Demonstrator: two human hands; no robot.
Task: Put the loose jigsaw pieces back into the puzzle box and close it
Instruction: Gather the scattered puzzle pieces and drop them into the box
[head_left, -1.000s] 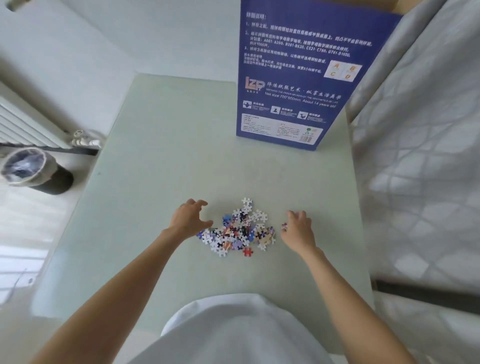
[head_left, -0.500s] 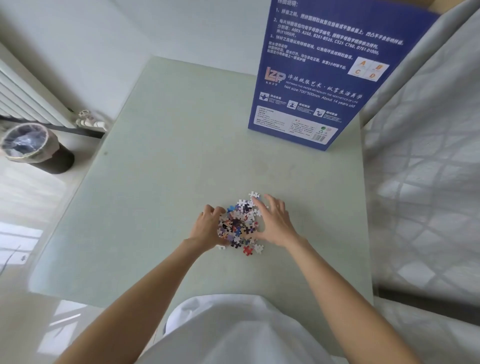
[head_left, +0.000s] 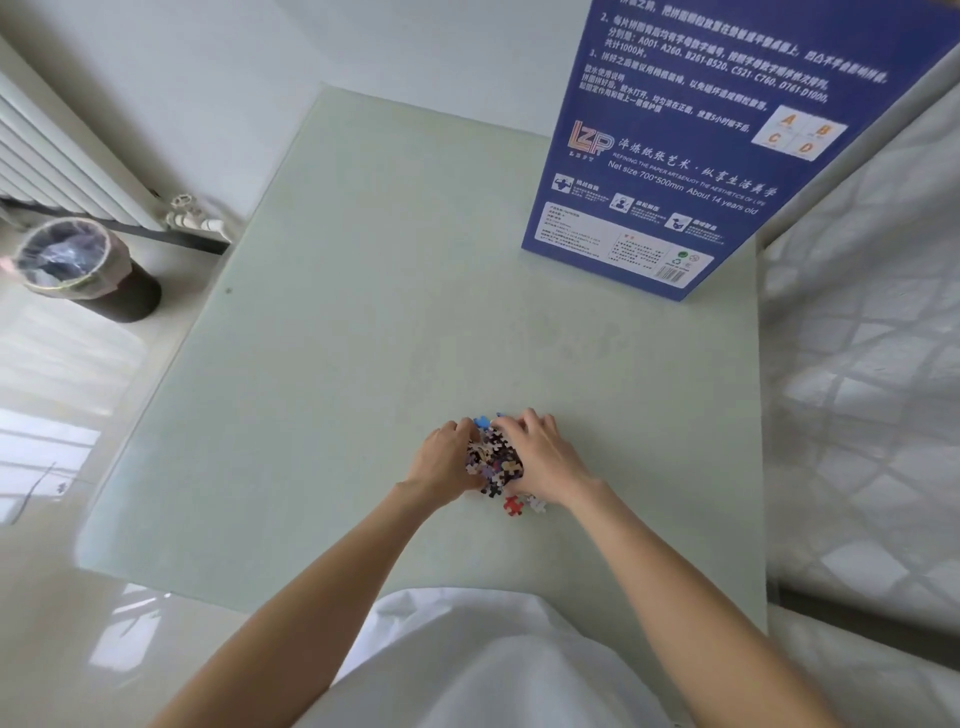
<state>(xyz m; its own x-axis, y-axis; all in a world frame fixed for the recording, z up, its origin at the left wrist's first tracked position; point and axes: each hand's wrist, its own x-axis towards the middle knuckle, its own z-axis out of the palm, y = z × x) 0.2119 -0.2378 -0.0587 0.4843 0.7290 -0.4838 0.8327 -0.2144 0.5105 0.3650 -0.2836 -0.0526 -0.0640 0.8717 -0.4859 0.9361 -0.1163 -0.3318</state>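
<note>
I see the heap of jigsaw pieces (head_left: 493, 460) lying on the pale green desk (head_left: 337, 389), well short of the blue puzzle box (head_left: 685, 156) that stands upright at the desk's far right edge. My left hand (head_left: 444, 460) and right hand (head_left: 540, 457) press against the heap from either side, fingers curled round the pieces so they are cupped between the palms. A red piece (head_left: 513, 505) and a pale piece (head_left: 536, 504) lie loose just on my side of the heap, and a lined waste bin (head_left: 78, 265) stands on the floor off the desk's left edge.
</note>
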